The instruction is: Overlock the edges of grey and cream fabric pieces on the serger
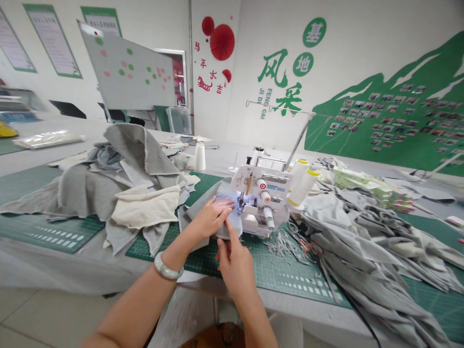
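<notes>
A white overlock sewing machine (pixel 263 198) stands on a green cutting mat, threaded from several cones. At its needle area lies a piece of grey and light-blue fabric (pixel 235 228). My left hand (pixel 210 217) rests flat on this fabric, fingers stretched toward the presser foot. Just in front, my right hand (pixel 235 263) touches the fabric's near edge with its extended index finger, while the other fingers are partly curled and apart from it. The fabric's underside is hidden.
Left of the machine is a heap of grey and cream fabric pieces (pixel 90 179). More grey cloth (pixel 348 237) spreads across the right side and hangs over the table edge. Scissors (pixel 308 247) and grey trimmings (pixel 284 246) lie close by. A white thread cone (pixel 200 156) stands behind.
</notes>
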`<control>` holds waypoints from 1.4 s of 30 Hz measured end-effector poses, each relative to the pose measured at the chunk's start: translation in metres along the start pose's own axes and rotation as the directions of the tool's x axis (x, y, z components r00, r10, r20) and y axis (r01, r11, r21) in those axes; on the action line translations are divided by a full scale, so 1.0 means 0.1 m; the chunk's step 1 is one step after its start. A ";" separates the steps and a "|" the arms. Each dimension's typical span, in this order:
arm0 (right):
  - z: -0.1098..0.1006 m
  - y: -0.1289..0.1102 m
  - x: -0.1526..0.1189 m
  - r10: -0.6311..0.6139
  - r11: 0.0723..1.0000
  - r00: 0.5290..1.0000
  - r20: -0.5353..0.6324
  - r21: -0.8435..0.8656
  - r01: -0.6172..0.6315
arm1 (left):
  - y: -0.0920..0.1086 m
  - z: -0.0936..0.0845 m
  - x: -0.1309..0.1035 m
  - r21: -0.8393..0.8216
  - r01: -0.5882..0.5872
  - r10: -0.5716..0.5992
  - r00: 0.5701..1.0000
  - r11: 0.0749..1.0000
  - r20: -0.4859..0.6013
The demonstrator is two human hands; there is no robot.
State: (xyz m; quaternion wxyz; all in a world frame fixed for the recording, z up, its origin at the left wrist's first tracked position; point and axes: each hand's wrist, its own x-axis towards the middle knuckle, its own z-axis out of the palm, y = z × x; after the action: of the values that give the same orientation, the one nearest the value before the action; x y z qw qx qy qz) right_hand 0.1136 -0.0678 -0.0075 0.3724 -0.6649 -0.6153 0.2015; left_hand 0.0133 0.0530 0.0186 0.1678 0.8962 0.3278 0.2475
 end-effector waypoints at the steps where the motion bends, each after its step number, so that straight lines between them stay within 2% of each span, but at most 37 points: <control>1: 0.00 -0.01 0.00 0.003 0.999 1.000 0.003 -0.034 -0.003 | -0.01 0.00 0.01 -0.003 0.002 -0.002 1.000 1.000 0.000; 9: 0.00 -0.05 0.04 0.010 0.958 0.999 0.044 -0.286 0.003 | -0.12 -0.05 0.11 -0.036 -0.011 0.012 0.999 0.999 0.042; 15: 0.00 -0.13 0.02 0.031 0.924 0.994 0.108 -0.382 0.013 | -0.17 -0.09 0.17 -0.068 0.011 -0.005 0.996 0.998 0.090; 23: 0.03 -0.12 0.03 0.026 0.917 0.994 0.107 -0.397 0.019 | -0.17 -0.13 0.24 -0.052 0.035 -0.029 0.992 0.998 0.120; 28: 0.04 -0.10 0.07 0.027 0.918 0.994 0.110 -0.395 0.019 | -0.11 -0.12 0.22 0.021 0.009 -0.009 1.000 1.000 -0.025; 30: 0.04 -0.09 0.07 0.022 0.921 0.994 0.104 -0.390 0.020 | -0.09 -0.12 0.18 -0.030 -0.039 0.037 0.998 0.999 -0.060; 34: 0.03 -0.07 0.06 0.004 0.935 0.996 0.092 -0.355 0.029 | -0.10 -0.14 0.11 -0.157 -0.075 0.068 0.996 0.985 -0.048; 42: 0.02 -0.05 0.04 0.005 0.941 0.998 0.061 -0.337 0.016 | -0.17 -0.13 0.13 -0.152 -0.040 0.034 0.999 0.988 -0.038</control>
State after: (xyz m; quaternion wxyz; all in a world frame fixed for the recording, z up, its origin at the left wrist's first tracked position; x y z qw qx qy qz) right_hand 0.1099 -0.0639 -0.0041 0.2346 -0.7106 -0.6537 0.1124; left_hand 0.0059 0.0760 0.0252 0.2254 0.8823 0.2940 0.2905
